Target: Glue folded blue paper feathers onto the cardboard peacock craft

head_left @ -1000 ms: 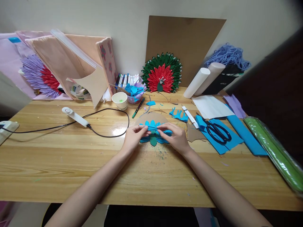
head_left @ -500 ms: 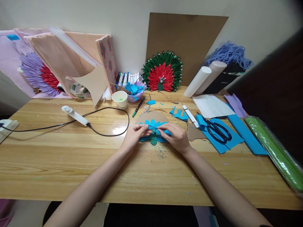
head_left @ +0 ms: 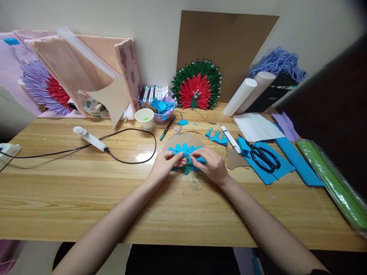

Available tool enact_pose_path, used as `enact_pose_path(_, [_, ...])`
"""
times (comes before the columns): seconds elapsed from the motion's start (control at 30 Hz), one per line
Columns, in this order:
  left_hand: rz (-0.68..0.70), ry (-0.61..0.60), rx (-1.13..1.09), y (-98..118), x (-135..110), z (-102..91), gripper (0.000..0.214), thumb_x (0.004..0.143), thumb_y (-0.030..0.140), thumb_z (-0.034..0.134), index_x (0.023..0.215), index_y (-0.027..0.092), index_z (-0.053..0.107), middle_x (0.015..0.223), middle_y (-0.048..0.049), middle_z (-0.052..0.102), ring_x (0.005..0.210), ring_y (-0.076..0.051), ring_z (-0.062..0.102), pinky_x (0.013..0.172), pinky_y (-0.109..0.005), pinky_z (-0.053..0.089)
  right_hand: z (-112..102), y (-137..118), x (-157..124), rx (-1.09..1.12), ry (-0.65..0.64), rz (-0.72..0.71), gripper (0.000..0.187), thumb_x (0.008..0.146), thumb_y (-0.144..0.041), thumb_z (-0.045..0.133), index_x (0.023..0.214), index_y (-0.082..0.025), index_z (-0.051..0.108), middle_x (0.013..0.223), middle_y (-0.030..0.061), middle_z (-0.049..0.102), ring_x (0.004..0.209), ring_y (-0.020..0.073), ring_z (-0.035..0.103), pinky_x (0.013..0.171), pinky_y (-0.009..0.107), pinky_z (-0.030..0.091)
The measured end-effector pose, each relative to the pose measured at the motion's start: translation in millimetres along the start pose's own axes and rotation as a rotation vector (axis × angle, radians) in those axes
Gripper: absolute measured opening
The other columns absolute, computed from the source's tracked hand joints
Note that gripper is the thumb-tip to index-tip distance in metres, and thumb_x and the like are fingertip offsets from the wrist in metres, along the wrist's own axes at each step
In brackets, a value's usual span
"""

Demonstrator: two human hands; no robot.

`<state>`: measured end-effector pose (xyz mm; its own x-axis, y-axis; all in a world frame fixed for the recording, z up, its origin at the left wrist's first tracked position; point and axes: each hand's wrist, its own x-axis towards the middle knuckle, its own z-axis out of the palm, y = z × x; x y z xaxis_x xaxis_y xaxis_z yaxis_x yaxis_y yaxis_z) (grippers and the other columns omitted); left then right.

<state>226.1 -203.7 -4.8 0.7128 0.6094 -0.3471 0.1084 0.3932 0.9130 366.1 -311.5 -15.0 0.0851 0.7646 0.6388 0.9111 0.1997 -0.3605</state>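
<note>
Two bare hands, the left hand (head_left: 164,165) and the right hand (head_left: 213,165), bend over a craft piece at the middle of a wooden worktop (head_left: 86,206). Thumb and forefinger of each are drawn together, pinching blue paper (head_left: 186,154) between the nearly meeting fingertips; whether the pinched bit is loose or part of the fan below cannot be told. Beneath them, blue petals (head_left: 183,148) spread over a tan cardboard disc (head_left: 183,139), its bare far edge showing, with a green cutout (head_left: 186,170) at the near side, partly hidden by the fingers. To the right, black-handled scissors (head_left: 265,158) rest on blue sheets (head_left: 282,168), just beside white markers (head_left: 231,139) and a cut blue scrap (head_left: 216,136). To the left lies a white handheld device (head_left: 90,138), its black cable (head_left: 155,147) looping toward the left hand. On the far side, a green marker (head_left: 167,128) lies near a paper cup (head_left: 145,120), while a red-and-green paper peacock (head_left: 197,82) stands upright in front of a tall brown board (head_left: 223,46).
</note>
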Motion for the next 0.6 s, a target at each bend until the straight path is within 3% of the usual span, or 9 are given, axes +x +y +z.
enact_pose_path(0.33, [0.053,-0.006,0.017,-1.8,2.4,-3.3,0.034,0.064,0.043,0.072,0.071,0.010,0.068,0.073,-0.0081,0.072,0.065,-0.015,0.066,0.070,-0.026,0.054,-1.5,-1.3,-0.8,0.055,0.013,0.024,0.007,0.085,-0.015,0.054,0.089,-0.019,0.059,0.081,0.0061,0.067,0.075,0.0168,0.061,0.071,0.031,0.049])
enact_pose_path(0.6, [0.081,-0.018,0.050,-2.1,1.1,-1.6,0.034,0.064,0.043,0.072,0.072,0.010,0.068,0.073,-0.0079,0.071,0.066,-0.016,0.066,0.071,-0.028,0.053,-0.9,0.1,-0.1,0.017,-0.011,-0.012,0.005,0.084,-0.014,0.053,0.084,-0.018,0.056,0.075,0.0053,0.064,0.070,0.0168,0.057,0.068,0.031,0.047])
